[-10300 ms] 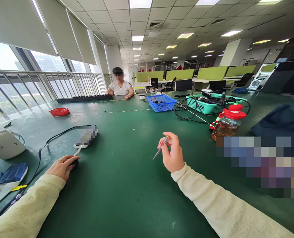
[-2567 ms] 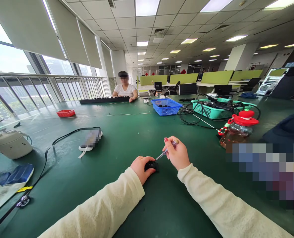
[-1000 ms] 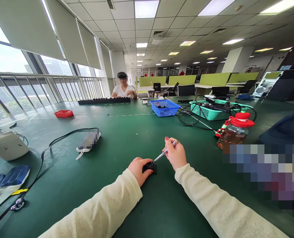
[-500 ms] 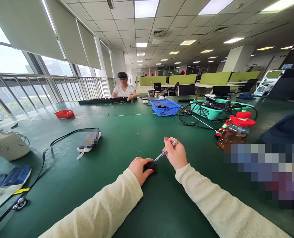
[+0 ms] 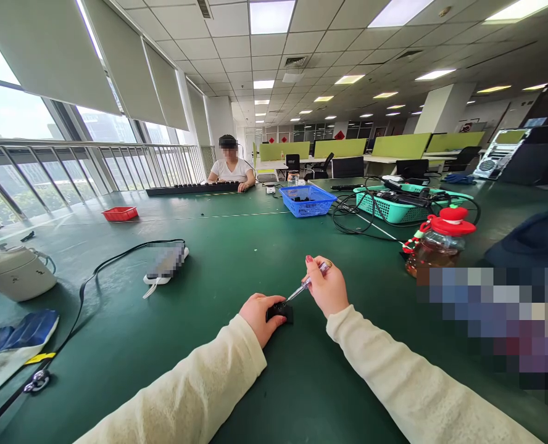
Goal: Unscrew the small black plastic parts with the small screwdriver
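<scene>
Where the green table stretches away, I note a teal basket at one o'clock, a blue basket at twelve. Right hand: pinching a slim screwdriver. Left hand: pinching a small black block toward six, screwdriver's tip meeting its upper side from two.

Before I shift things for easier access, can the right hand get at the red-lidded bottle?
Probably yes: nothing stands between the right hand and the red-lidded bottle, though that hand holds a screwdriver.
</scene>
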Motion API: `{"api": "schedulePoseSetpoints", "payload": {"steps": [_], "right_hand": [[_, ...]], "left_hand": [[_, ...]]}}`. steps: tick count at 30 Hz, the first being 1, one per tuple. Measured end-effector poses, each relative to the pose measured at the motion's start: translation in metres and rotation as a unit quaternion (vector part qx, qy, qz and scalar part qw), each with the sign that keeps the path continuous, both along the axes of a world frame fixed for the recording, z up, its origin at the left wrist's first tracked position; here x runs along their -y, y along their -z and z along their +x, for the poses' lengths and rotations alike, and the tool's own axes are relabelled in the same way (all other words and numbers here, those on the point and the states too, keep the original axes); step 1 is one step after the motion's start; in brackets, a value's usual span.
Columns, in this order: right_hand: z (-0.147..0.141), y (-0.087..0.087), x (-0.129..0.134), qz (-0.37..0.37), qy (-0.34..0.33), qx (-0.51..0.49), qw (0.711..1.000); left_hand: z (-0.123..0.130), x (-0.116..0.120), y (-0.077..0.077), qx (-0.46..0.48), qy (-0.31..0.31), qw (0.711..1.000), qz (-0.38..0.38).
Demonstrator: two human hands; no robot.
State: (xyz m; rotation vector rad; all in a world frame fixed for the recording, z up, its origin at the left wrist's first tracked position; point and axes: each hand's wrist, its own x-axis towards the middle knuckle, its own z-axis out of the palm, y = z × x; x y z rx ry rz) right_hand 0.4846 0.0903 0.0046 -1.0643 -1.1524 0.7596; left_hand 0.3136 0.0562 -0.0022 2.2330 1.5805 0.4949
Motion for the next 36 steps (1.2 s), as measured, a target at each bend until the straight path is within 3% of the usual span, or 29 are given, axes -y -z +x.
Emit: {"api": "schedulePoseSetpoints", "payload": {"steps": [9, 21, 31, 36], "right_hand": [[0.001, 0.002, -0.008, -0.066, -0.03, -0.127, 0.989], [0.004, 0.01, -0.015, -0.12, -0.028, -0.17, 0.978], [-0.001, -0.01, 0.013, 0.003, -0.059, -0.02, 0.998], [-0.001, -0.009, 0.01, -0.003, -0.064, -0.031, 0.997]], "left_hand": [[0.002, 0.003, -0.005, 0.002, -0.005, 1.0, -0.016], [0.001, 0.003, -0.004, 0.008, -0.007, 1.0, -0.016], [0.001, 0.002, -0.002, 0.022, -0.01, 1.0, -0.015], [0.0, 0.003, -0.002, 0.036, -0.007, 0.999, -0.005]]}}
